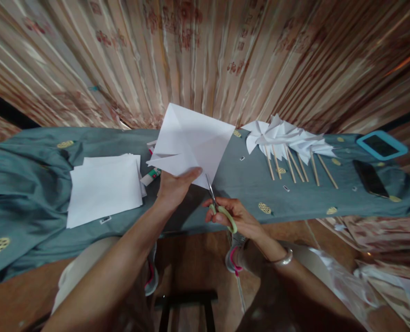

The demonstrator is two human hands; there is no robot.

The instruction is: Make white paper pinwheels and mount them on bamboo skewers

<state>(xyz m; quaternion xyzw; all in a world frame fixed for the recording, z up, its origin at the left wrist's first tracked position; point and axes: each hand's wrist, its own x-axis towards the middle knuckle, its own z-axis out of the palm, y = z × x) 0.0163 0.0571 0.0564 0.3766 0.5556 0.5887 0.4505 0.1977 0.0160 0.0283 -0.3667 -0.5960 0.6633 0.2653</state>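
Observation:
My left hand (178, 186) grips a white square sheet of paper (208, 131) by its near edge, thumb on top. The sheet is held up over the table, creased, with a cut flap lifting on its left side. My right hand (234, 214) has its fingers through the pale green handles of a pair of scissors (222, 213). The blades point up and away from me and meet the paper near its closest corner, just right of my left thumb. Whether the blades are parted is hard to see.
A stack of white paper (104, 191) lies on the left, beside a green-and-white tube (151, 176). To the right are several paper pinwheels (288, 138) on wooden sticks, a black phone (370, 178) and a blue-framed tablet (382, 144). A green patterned cloth (205, 223) covers the table; a curtain hangs behind.

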